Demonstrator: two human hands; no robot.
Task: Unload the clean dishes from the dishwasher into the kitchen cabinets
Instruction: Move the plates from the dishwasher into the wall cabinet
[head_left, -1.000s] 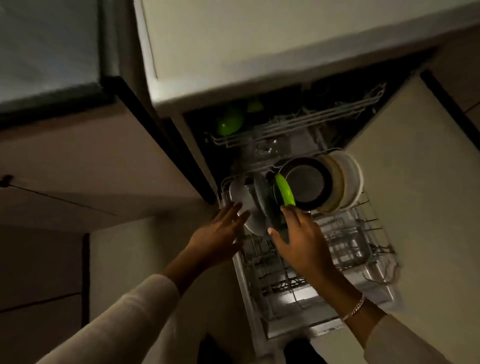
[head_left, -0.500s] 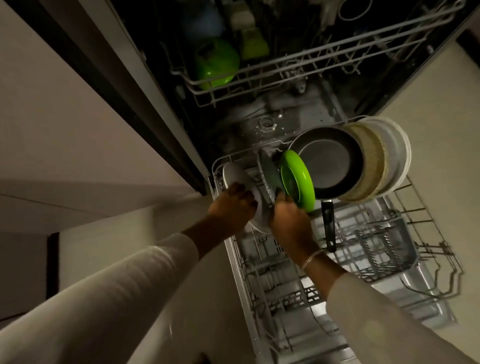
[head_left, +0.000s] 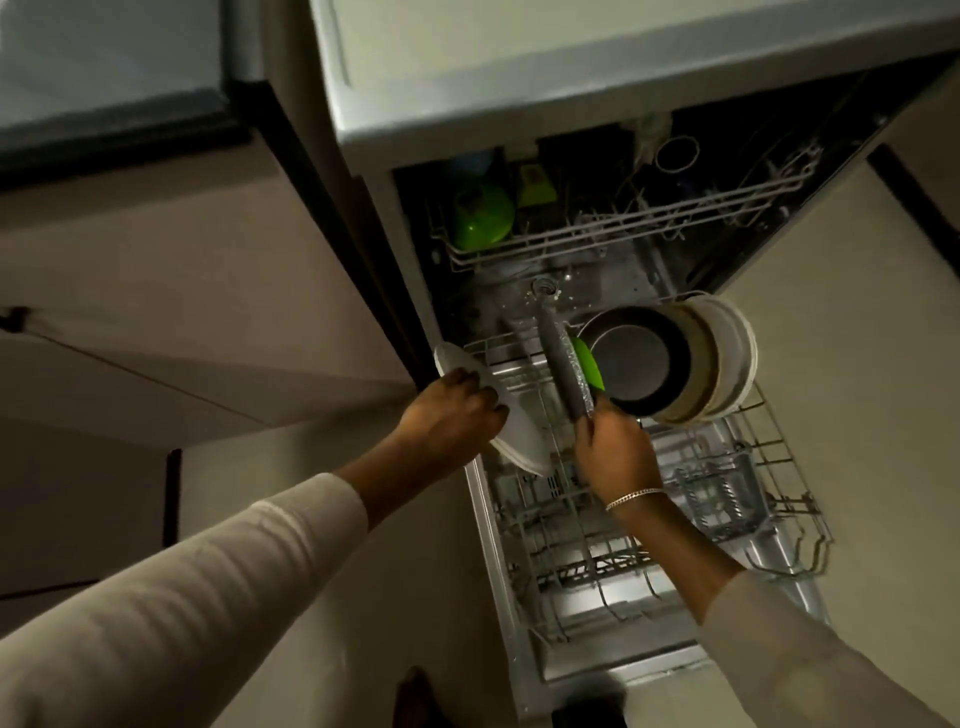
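Dishwasher (head_left: 613, 291) open, left grip (head_left: 452, 410) curled round white plate (head_left: 519, 439), right grip (head_left: 615, 452) pinching grey speckled plate (head_left: 563, 364) edge-on

Dim kitchen, pale countertop (head_left: 571, 67), beige cabinet fronts (head_left: 156, 291), light floor (head_left: 852, 395)

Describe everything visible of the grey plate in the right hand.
The grey plate shows almost edge-on: dark grey, speckled rim, probably ceramic. It stands upright over the lower rack; whether it rests in the tines is unclear. The right hand grips its near edge. A green plate stands close beside it.
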